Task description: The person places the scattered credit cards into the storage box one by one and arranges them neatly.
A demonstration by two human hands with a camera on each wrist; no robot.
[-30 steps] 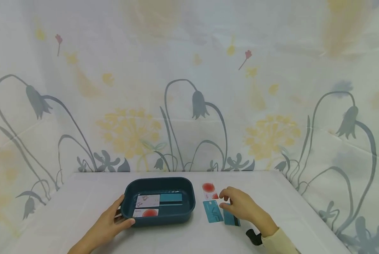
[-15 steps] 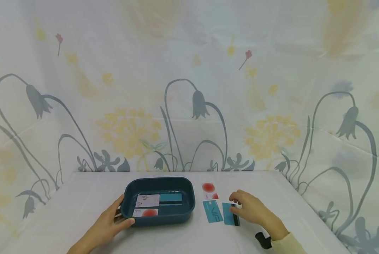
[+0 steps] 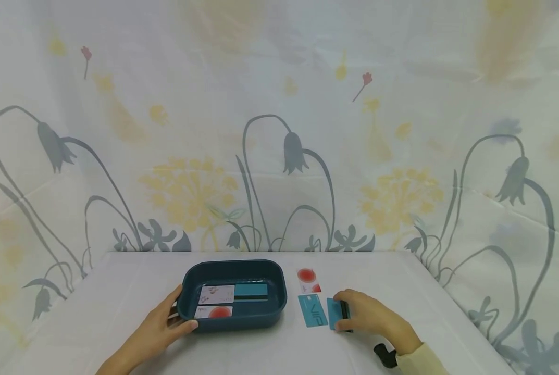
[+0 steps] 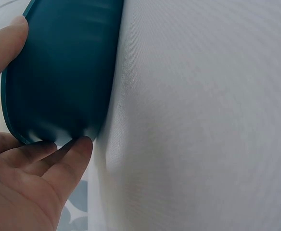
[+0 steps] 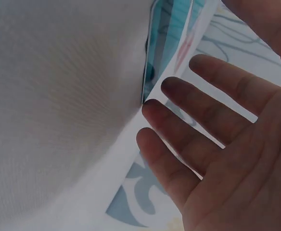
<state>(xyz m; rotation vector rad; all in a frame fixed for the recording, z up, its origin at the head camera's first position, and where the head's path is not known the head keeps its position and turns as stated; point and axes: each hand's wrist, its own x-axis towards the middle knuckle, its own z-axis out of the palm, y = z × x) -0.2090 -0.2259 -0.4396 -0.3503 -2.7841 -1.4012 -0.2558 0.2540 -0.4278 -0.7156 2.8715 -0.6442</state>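
In the head view my left hand (image 3: pixel 154 325) holds the left end of a dark teal plastic box (image 3: pixel 234 326). Its thumb lies along the near wall, and its fingertips touch the end wall in the left wrist view. To the right, my right hand (image 3: pixel 373 315) is at a teal card with a dark stripe (image 3: pixel 333 312), thumb and forefinger by its near and far edges. The right wrist view has its other fingers (image 5: pixel 179 144) extended and spread. Beside that card lie a teal VIP card (image 3: pixel 313 311) and a red-and-white card (image 3: pixel 309 280).
Inside the box lie a white patterned card (image 3: pixel 216 295), a striped teal card (image 3: pixel 251 292) and a red-and-white card (image 3: pixel 213 312). A white cloth (image 3: pixel 270 359) covers the table. A black curved object (image 3: pixel 385 356) is at the right wrist. Behind hangs a flower-printed curtain (image 3: pixel 279 78).
My right hand first drew back to the right, off the cards, then came down with thumb and forefinger at the striped teal card. My left hand stays on the box.
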